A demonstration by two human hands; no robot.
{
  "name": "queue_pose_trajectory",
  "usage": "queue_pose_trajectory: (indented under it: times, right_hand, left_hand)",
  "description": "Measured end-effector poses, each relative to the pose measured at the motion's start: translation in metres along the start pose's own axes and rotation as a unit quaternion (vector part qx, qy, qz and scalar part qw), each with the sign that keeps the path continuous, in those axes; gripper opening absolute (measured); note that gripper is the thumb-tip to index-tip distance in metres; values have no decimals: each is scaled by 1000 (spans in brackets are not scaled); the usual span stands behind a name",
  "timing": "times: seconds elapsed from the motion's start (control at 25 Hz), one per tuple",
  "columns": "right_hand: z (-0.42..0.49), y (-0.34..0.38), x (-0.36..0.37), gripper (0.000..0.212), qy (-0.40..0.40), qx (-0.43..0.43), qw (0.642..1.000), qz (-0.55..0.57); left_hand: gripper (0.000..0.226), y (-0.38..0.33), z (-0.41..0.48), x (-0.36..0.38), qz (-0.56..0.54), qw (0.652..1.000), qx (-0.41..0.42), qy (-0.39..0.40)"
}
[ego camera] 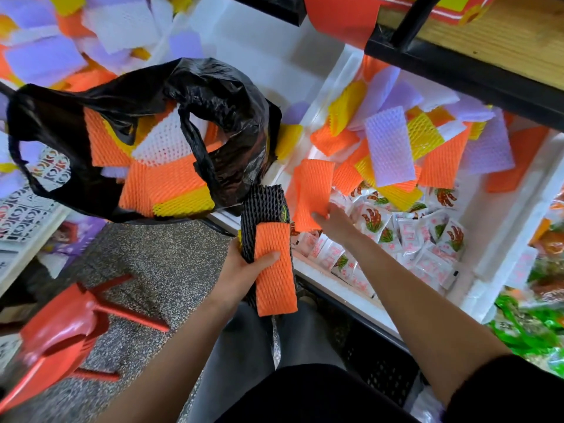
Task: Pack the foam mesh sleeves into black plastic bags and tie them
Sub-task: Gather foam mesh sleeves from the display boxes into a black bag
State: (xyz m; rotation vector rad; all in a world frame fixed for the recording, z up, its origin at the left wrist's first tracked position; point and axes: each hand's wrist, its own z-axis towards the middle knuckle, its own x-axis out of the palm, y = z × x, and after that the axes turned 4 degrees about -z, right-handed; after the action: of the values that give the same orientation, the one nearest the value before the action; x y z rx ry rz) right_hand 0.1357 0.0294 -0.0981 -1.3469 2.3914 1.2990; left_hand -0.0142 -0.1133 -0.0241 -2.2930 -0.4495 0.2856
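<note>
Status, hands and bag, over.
Left hand holds black and orange foam mesh sleeves. Right hand grips another orange sleeve in white foam box. Black plastic bag open, part-filled, untied.

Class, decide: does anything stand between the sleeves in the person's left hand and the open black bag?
Nothing visible does. The left hand holds an orange sleeve and a black sleeve beside the black bag, whose mouth gapes open; only its own handle strip crosses it.

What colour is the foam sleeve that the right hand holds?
The sleeve is orange, in the head view.
</note>
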Motion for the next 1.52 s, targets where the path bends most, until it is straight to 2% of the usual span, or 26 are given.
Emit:
queue_pose_trajectory:
  times: [0.12,0.24,0.4,0.52,0.6,0.68,0.8,0.88,1.0,1.12,1.2,1.28,1.52]
  right_hand:
    - [11,2,13,60,-8,20,998,51]
    - [7,3,12,53,4,5,1000,26]
    - [-25,0,0,55,-95,-40,994,28]
    - [-74,-3,-6,56,-110,-76,989,67]
    - [-104,-5,1,61,-117,-92,988,48]
    - [-127,-7,17,65,-125,-112,986,-16]
    - [-151,-6,50,62,-108,-141,976,-125]
    - [-161,1,79,61,-102,-123,972,-174]
    - [-178,10,124,63,-96,-92,969,-208]
    - [-197,13,178,74,-74,-119,964,-228]
    - [-206,10,209,83,-63,-145,961,-226]
    - [-211,2,236,84,-28,-160,968,-189]
    - [-180,-48,281,78,7,-232,966,-115]
  left_hand:
    - [57,3,-5,-6,0,1000,-8,-15]
    - [56,9,-9,-11,-1,1000,-23,-19]
    - [48,18,-12,-11,-12,998,-36,-39]
    - [49,28,-12,-12,-7,997,-38,-61]
    - [54,37,-12,-15,7,995,-36,-87]
    - [56,47,-13,-20,13,994,-37,-98]
    - [54,58,-20,-28,16,996,-27,-86]
    - [50,68,-29,-41,23,996,-4,-82]
    - [48,88,-43,-68,-18,998,16,-64]
    - [50,108,-61,-101,-68,997,16,-8]
    - [57,124,-68,-121,-68,997,3,32]
    - [64,139,-70,-138,-54,997,-5,49]
    - [71,199,-21,-152,-21,998,-44,-37]
